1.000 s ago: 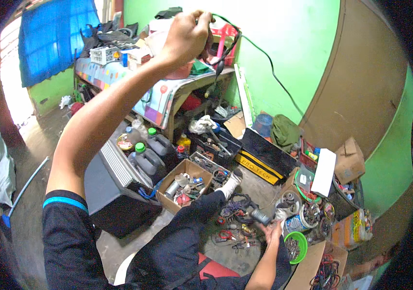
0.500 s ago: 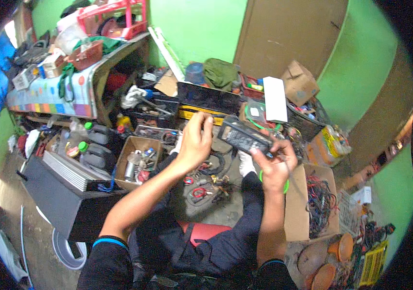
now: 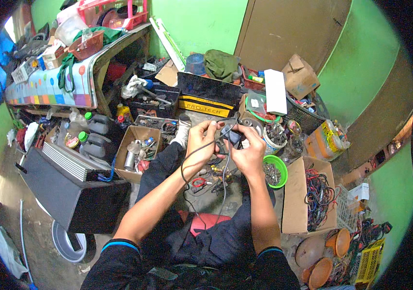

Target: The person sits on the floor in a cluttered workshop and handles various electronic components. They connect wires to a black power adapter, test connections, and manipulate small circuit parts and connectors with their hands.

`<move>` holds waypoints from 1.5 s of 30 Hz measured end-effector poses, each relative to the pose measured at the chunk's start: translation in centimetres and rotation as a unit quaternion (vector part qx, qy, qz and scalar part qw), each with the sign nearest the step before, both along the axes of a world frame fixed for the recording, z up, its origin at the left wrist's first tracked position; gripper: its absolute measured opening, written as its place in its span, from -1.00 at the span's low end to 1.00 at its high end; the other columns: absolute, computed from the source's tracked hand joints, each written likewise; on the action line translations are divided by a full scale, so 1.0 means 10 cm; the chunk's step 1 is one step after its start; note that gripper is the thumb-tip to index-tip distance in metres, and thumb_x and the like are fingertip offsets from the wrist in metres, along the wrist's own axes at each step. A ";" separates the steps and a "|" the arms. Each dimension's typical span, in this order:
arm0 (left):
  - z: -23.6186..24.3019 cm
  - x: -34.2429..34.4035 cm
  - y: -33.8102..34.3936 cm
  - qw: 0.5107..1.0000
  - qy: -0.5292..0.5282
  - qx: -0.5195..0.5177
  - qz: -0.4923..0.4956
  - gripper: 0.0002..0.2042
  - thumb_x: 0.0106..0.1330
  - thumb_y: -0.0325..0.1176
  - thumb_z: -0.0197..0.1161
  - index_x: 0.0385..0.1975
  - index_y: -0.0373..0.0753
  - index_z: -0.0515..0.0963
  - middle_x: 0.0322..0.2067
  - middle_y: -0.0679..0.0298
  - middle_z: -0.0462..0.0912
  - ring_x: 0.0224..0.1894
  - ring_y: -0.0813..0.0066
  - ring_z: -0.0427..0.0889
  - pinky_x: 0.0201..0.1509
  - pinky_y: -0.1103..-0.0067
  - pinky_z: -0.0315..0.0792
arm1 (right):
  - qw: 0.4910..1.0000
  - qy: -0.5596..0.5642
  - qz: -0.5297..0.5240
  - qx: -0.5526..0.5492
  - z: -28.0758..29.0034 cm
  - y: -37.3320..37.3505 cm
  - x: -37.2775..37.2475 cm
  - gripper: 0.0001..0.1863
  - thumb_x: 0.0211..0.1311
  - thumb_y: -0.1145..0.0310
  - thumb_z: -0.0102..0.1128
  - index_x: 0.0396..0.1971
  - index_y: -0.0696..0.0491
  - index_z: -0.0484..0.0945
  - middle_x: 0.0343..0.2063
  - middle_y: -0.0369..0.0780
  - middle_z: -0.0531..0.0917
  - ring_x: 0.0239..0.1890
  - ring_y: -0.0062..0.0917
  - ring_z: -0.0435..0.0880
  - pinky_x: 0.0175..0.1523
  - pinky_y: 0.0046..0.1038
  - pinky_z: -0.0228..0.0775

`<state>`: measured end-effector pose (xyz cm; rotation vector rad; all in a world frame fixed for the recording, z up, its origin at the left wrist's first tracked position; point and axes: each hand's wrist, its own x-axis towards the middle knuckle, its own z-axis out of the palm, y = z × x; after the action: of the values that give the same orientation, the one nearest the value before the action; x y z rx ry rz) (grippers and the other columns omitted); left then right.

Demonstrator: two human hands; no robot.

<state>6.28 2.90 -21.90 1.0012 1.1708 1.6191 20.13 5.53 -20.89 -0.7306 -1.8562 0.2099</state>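
Note:
In front of me my right hand (image 3: 250,147) grips a small black boxy device (image 3: 231,136), like a power adapter. My left hand (image 3: 204,142) is closed at the device's left side, its fingers pinching a dark cord (image 3: 184,178). Looped cord hangs from both hands over my lap and the red seat (image 3: 204,220). Below the hands, tangled cables and small tools (image 3: 201,182) lie on the floor between my legs. A green bowl of small metal parts (image 3: 274,171) stands just right of my right forearm.
A cardboard box of wires (image 3: 298,212) stands at right, a box of parts (image 3: 131,157) left of my leg. Jugs (image 3: 93,142) and a black box (image 3: 68,195) are at left. A cluttered table (image 3: 47,92), black toolbox (image 3: 206,96) and cartons (image 3: 298,82) line the back.
My left hand has come down from high up with the cord to beside the device. The right hand has drawn the device upright and closer to the left. The view has swung rightward.

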 end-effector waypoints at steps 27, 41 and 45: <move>-0.02 -0.14 0.13 0.987 -0.133 -0.048 -0.074 -0.77 0.39 -0.26 -0.02 -0.43 -0.28 0.41 -0.63 0.39 0.40 -0.74 0.73 0.25 -0.82 0.61 0.37 | 0.916 0.063 0.233 -0.322 -0.60 -0.10 0.18 -0.30 0.10 0.44 0.20 0.27 0.11 0.14 0.08 -0.10 0.43 0.18 -0.32 0.37 0.26 -0.37 0.15; 0.73 -2.27 -0.39 0.994 0.072 -0.020 0.082 -0.72 0.36 -0.18 0.01 -0.46 -0.25 0.48 -0.80 0.49 0.27 -0.86 0.76 0.16 -0.90 0.77 0.00 | 0.634 0.696 -0.065 -0.332 -1.00 1.20 3.55 -0.74 0.16 0.20 -0.05 -0.30 0.06 0.49 -0.40 -0.23 0.61 -0.37 -0.40 0.56 -0.32 -0.34 0.47; 0.57 -2.23 -0.34 0.979 0.113 -0.027 0.167 -0.70 0.37 -0.16 -0.01 -0.49 -0.22 0.51 -0.83 0.48 0.25 -0.88 0.72 0.17 -0.89 0.71 0.02 | 0.645 0.727 -0.101 -0.214 -0.77 1.00 3.27 -0.73 0.20 0.21 -0.10 -0.32 0.09 0.47 -0.40 -0.20 0.60 -0.35 -0.42 0.58 -0.29 -0.40 0.48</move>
<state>-16.04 -0.50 -16.24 1.0133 1.5976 1.7512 52.84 15.50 -28.54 -0.6886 -0.1305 0.8259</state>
